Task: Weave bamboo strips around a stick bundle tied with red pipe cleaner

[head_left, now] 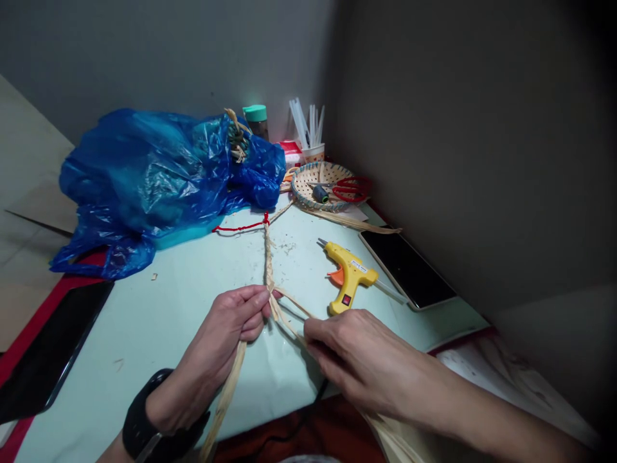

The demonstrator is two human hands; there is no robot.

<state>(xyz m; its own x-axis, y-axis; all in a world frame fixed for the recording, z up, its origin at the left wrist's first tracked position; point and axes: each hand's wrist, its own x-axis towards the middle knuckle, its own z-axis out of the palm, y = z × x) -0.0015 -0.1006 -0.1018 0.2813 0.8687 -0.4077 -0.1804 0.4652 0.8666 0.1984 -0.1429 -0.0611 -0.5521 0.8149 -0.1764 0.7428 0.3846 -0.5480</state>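
A braid of pale dried plant strips runs up the table, tied at its far end with red yarn. My left hand pinches the near end of the braid between thumb and fingers. From below that hand a loose strip hangs toward the table's near edge. My right hand is closed around other loose strips, which stretch between the two hands; its fingertips are partly hidden. Just beyond the right hand lies a yellow glue gun with an orange trigger.
A blue plastic bag fills the back left. Behind stand a green-lidded jar and a cup of glue sticks. A woven basket holds red-handled scissors and thread. Dark-screened devices lie right and left.
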